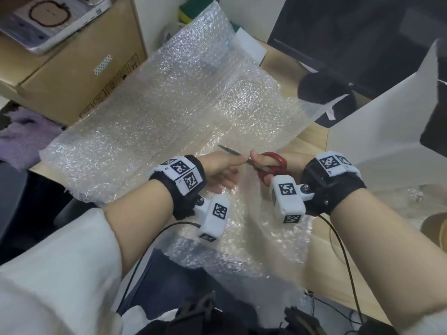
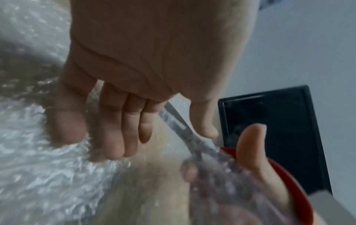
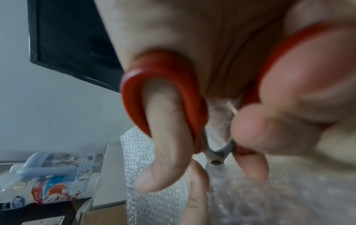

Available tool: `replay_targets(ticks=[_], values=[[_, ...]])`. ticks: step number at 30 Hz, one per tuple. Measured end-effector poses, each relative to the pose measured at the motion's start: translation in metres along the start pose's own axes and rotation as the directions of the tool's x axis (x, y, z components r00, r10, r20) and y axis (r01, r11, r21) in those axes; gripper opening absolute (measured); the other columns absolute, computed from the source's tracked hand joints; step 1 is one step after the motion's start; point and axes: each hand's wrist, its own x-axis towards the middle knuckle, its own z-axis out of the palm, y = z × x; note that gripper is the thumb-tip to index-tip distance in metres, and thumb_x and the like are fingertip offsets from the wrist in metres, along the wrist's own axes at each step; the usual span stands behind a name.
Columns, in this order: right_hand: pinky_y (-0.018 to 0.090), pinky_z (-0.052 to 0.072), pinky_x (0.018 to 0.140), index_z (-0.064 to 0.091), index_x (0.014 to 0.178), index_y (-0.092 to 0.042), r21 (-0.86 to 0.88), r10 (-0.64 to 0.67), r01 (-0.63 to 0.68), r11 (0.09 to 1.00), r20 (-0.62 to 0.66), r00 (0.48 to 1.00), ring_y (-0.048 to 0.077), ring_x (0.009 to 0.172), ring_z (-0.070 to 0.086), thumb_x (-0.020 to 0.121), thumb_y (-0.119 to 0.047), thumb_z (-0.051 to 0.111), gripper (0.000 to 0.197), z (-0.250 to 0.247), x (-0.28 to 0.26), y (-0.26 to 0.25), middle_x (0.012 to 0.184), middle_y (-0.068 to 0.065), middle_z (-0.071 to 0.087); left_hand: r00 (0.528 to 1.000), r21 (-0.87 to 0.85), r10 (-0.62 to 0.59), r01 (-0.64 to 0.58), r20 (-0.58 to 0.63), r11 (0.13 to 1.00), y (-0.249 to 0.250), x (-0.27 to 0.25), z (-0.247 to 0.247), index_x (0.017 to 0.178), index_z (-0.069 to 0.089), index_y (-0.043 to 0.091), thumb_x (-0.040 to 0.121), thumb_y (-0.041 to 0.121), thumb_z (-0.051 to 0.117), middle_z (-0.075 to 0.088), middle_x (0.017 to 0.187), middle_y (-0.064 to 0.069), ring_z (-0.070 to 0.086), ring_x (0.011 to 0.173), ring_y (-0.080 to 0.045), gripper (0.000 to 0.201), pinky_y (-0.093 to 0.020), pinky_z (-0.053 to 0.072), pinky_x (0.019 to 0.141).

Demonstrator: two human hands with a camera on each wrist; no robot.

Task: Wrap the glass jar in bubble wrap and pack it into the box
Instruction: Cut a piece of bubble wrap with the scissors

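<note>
1. Cardboard box (image 1: 79, 68) sits at the far left corner of the surface (image 1: 312, 247), closed on top with a flat printed package lying on it; I judge it will have to be cleared and opened before anything gets packed.
2. Bubble wrap (image 1: 154, 112) runs from the far edge toward me and hangs over the near edge. It is thin and slack, so it could bunch between the blades and tear ragged instead of cutting clean.
3. My left hand (image 1: 221, 171) lies on the sheet just left of the cut line. In the left wrist view its fingers (image 2: 113, 129) are nearly straight, pressing or lightly lifting the wrap, with the thumb close beside the blade. That closeness is my main worry: a snip that drifts left could nick it.
4. Scissors (image 1: 261, 163) point away and to the left, blades nearly together over the wrap; whether the sheet is between them I cannot tell through the blur.
5. My right hand (image 1: 278, 168) is curled through the red handles, thumb in one loop and fingers in the other, holding the scissors firmly.
6. Glass jar (image 1: 416, 197), as far as I can make out, is the clear shape at the right edge of the surface, partly cut off by the frame, well apart from both hands. A careless tug on the sheet seems unlikely to reach it, but my right elbow could.
</note>
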Motion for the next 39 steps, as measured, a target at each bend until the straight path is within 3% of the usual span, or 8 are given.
replay_targets(ticks=[4,9,12,17,23,29,34,39], values=[[0.013,0.038,0.035,0.053,0.052,-0.008,0.075,-0.083,0.077,0.994,0.093,0.992,0.005,0.03,0.047,0.083,-0.05,0.032,0.057,0.01,0.002,0.003,0.037,-0.005,0.052,0.996,-0.13,0.071,-0.064,0.051,0.989,0.0,-0.007,0.003,0.107,0.059,0.011,0.082,0.039,0.062,0.065,0.108,-0.008,0.064,0.104,-0.022,0.037,-0.03,0.056,0.082],[0.013,0.033,0.033,0.051,0.048,-0.006,0.046,-0.022,0.017,0.999,0.103,0.994,0.007,0.028,0.043,0.084,-0.06,0.04,0.065,0.007,0.005,0.002,0.036,-0.003,0.049,0.996,-0.227,0.078,-0.085,-0.039,0.97,-0.008,-0.005,0.003,0.076,0.057,0.007,0.081,-0.003,0.062,0.062,0.078,-0.015,0.062,0.062,-0.019,0.012,-0.025,0.055,0.056],[0.015,0.03,0.031,0.059,0.04,-0.019,-0.092,0.004,-0.001,0.996,0.035,0.999,0.005,0.027,0.041,0.094,-0.053,0.026,0.072,0.005,0.005,-0.004,0.036,-0.006,0.049,0.978,-0.045,0.199,-0.202,-0.057,0.978,-0.006,-0.006,0.008,0.062,0.051,0.012,0.078,-0.005,0.059,0.054,0.061,-0.005,0.053,0.04,-0.008,0.025,-0.014,0.044,0.041],[0.017,0.033,0.036,0.06,0.049,-0.017,-0.029,-0.002,0.005,1.0,0.087,0.996,0.008,0.033,0.045,0.077,-0.057,0.049,0.05,-0.001,0.007,-0.006,0.042,-0.004,0.053,0.942,0.059,0.332,-0.329,-0.042,0.942,-0.007,-0.006,0.005,0.059,0.045,0.013,0.077,-0.008,0.055,0.046,0.057,-0.003,0.044,0.04,-0.004,0.03,-0.009,0.031,0.036],[0.017,0.036,0.042,0.067,0.066,-0.013,-0.131,-0.042,0.048,0.99,0.049,0.998,0.007,0.041,0.047,0.079,-0.049,0.054,0.04,-0.015,0.013,-0.006,0.047,-0.004,0.055,0.92,0.034,0.392,-0.391,-0.025,0.92,-0.021,-0.002,0.003,0.057,0.045,0.013,0.071,-0.011,0.055,0.051,0.05,0.004,0.048,0.042,-0.001,0.029,-0.022,0.039,0.052],[0.019,0.036,0.044,0.057,0.061,-0.01,-0.256,0.052,-0.013,0.967,0.147,0.988,0.01,0.041,0.045,0.067,-0.068,0.056,0.059,-0.009,0.019,-0.021,0.047,-0.003,0.053,0.898,0.02,0.434,-0.437,0.067,0.899,-0.022,-0.002,0.005,0.054,0.041,0.008,0.069,-0.019,0.048,0.046,0.037,0.011,0.044,0.04,0.003,0.032,-0.01,0.038,0.047],[0.026,0.04,0.062,0.063,0.083,-0.008,-0.34,-0.031,0.021,0.94,-0.024,0.999,0.016,0.062,0.049,0.052,-0.075,0.067,0.075,-0.009,0.021,-0.025,0.063,0.0,0.057,0.881,-0.01,0.459,-0.461,0.115,0.887,-0.026,0.0,0.005,0.051,0.04,0.008,0.062,-0.018,0.047,0.045,0.039,0.012,0.042,0.041,0.002,0.029,-0.01,0.038,0.048],[0.023,0.036,0.053,0.064,0.047,-0.023,-0.372,-0.061,0.03,0.928,-0.071,0.996,0.008,0.044,0.046,0.068,-0.067,0.049,0.051,-0.003,0.024,-0.022,0.047,-0.008,0.054,0.863,-0.116,0.492,-0.48,0.116,0.87,-0.021,-0.002,0.005,0.055,0.045,0.008,0.065,-0.012,0.052,0.051,0.042,0.012,0.049,0.045,0.002,0.024,-0.01,0.043,0.052]])
